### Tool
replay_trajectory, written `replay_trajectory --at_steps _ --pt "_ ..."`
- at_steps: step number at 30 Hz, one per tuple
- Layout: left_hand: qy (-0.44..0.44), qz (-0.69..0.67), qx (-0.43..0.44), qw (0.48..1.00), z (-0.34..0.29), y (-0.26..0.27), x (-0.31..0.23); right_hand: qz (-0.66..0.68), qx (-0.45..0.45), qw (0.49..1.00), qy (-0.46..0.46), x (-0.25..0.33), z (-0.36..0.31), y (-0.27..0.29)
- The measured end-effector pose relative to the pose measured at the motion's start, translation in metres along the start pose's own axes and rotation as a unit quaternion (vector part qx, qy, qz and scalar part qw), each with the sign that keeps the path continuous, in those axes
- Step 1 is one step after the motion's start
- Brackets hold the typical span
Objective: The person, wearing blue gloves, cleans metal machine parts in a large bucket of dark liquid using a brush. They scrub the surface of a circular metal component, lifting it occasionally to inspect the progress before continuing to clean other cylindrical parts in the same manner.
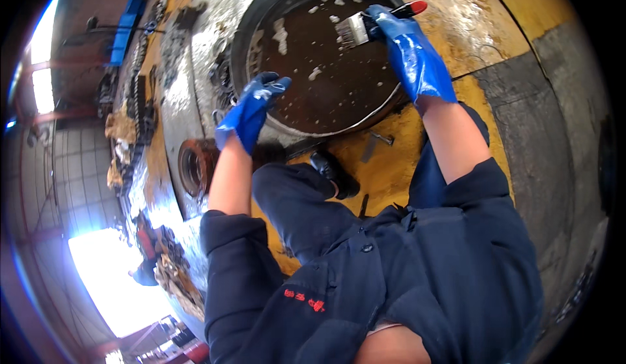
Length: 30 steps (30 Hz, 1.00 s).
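My right hand [404, 35], in a long blue rubber glove, is closed round a flat paintbrush. The paintbrush [354, 30] has a pale metal ferrule and a dark handle with a red end. Its bristles point left, above the dark liquid in a large round tub [242, 31]. Pale foam patches float on that brown liquid. At the tub's near left rim hovers my left hand [255, 100], also gloved in blue. Its fingers reach loosely to the right, with nothing visible in them.
A rusty ring-shaped part [193, 167] lies left of my knee. On the yellow floor near my black shoe [334, 174] is a bolt-like metal piece [383, 138]. Dark mats [528, 116] cover the right side. Chains and brown rags [120, 126] lie far left.
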State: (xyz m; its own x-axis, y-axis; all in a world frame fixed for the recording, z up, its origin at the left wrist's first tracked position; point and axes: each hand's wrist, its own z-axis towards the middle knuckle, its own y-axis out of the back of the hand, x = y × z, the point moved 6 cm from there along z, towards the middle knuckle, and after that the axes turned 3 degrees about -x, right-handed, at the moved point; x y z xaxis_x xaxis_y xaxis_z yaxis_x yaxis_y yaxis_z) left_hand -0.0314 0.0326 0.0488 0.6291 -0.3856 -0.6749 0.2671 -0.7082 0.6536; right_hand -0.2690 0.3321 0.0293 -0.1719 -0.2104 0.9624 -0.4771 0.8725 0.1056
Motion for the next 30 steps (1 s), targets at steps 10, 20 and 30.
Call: replay_trajectory --at_steps 10,20,30 --pt "-0.018 -0.020 0.046 0.999 0.108 -0.095 -0.040 0.075 -0.059 0.995 -0.034 -0.004 0.035 0.023" --pt "-0.175 0.332 0.044 0.926 0.172 -0.149 -0.054 0.112 -0.098 0.987 -0.056 -0.005 0.047 0.055" --pt "-0.355 0.218 0.015 0.909 0.181 -0.220 -0.073 0.144 -0.099 0.983 -0.052 0.006 0.034 0.058"
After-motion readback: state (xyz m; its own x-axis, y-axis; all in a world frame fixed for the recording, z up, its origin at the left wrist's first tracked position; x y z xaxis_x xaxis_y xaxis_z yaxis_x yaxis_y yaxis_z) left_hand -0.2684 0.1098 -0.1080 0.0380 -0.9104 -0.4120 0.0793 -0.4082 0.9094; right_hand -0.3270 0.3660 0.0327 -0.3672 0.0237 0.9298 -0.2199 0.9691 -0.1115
